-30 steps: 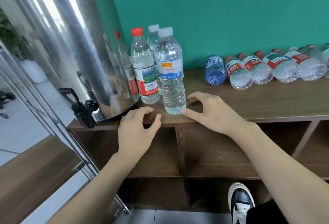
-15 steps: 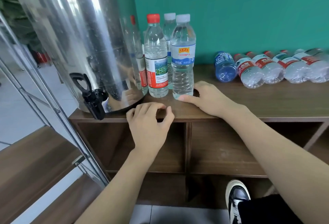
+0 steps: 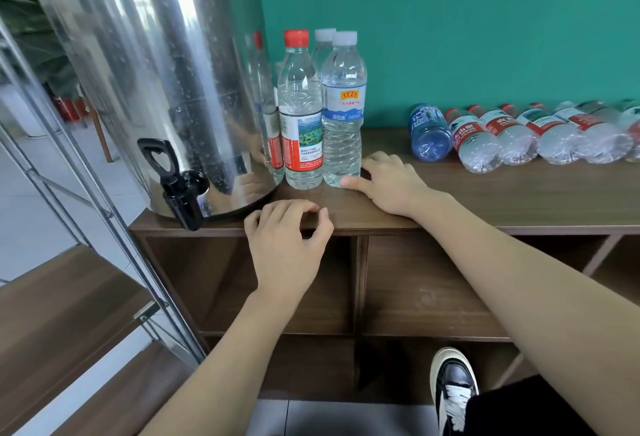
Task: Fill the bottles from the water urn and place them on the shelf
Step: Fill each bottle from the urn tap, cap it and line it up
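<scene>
Three upright bottles sit on the shelf top (image 3: 519, 200) just right of the water urn (image 3: 149, 72): white-capped bottle (image 3: 343, 113) in front right, red-capped bottle (image 3: 300, 113) touching it on the left, and a second white cap (image 3: 325, 35) showing behind them. All three look filled and capped, as far as we can tell through clear plastic.

Our right hand (image 3: 391, 183) lies flat on the wood, fingers relaxed, thumb tip at the base of the white-capped bottle; touching or just short, can't tell. It holds nothing. Our left hand (image 3: 284, 245) rests over the front edge of the shelf, fingers loosely curled onto the top, nothing in it.

Further right, a row of bottles lies on its side along the green wall (image 3: 450, 20): one blue bottle (image 3: 429, 134) nearest, then several red-labelled bottles (image 3: 485, 141). They look empty, not certain.

Urn tap (image 3: 173, 179) overhangs the left front corner, black lever up, nothing under it.

Our read: we're between cycles, one bottle just parked, next one not picked. Next move likely calls for the right hand to reach right to the blue bottle, uncap it, bring the mouth under the spout, left hand on the lever. Watch the tap: it hangs past the shelf edge, so any miss spills to the floor.

Metal frame (image 3: 86, 193) at left, shoe (image 3: 453, 387) below.
</scene>
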Demonstrator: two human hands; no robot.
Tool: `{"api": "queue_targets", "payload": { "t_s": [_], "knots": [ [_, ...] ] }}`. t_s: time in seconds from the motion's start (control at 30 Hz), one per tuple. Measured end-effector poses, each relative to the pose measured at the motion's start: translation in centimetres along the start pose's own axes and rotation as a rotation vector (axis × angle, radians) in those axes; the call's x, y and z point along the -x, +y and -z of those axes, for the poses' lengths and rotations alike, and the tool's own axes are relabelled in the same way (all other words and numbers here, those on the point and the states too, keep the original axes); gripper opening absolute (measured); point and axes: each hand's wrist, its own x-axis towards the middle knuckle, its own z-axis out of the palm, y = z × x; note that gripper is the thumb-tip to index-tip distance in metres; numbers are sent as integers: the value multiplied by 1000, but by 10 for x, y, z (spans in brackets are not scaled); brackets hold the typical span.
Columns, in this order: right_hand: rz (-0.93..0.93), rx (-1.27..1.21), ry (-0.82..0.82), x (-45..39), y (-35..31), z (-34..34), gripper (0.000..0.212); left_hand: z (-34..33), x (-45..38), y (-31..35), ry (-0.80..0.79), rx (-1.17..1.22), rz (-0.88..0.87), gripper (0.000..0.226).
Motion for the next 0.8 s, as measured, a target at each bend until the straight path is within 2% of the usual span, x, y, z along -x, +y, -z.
{"api": "queue_targets", "payload": {
  "t_s": [0.13, 0.23, 0.3, 0.4, 0.47, 0.53, 0.7, 0.8],
  "knots": [
    [5, -2, 12, 3, -1, 1, 74, 1, 0, 1, -16, 2, 9, 33],
    [18, -92, 43, 12, 1, 2, 71, 1, 0, 1, -14, 5, 9, 33],
    [33, -91, 175, 19, 7, 5, 69, 1, -1, 1, -21, 8, 16, 32],
    [56, -4, 457, 29, 23, 12, 63, 0, -1, 1, -14, 7, 19, 31],
    [24, 48, 542, 27, 36, 21, 63, -1, -1, 2, -6, 3, 14, 30],
    [-41, 123, 515, 18, 49, 32, 68, -1, -1, 1, 5, 6, 6, 29],
    [-96, 158, 255, -1, 67, 46, 72, 2, -2, 0, -28, 20, 4, 33],
    [-71, 165, 263, 3, 62, 43, 64, 4, -2, 0, -45, 32, 8, 35]
  ]
}}
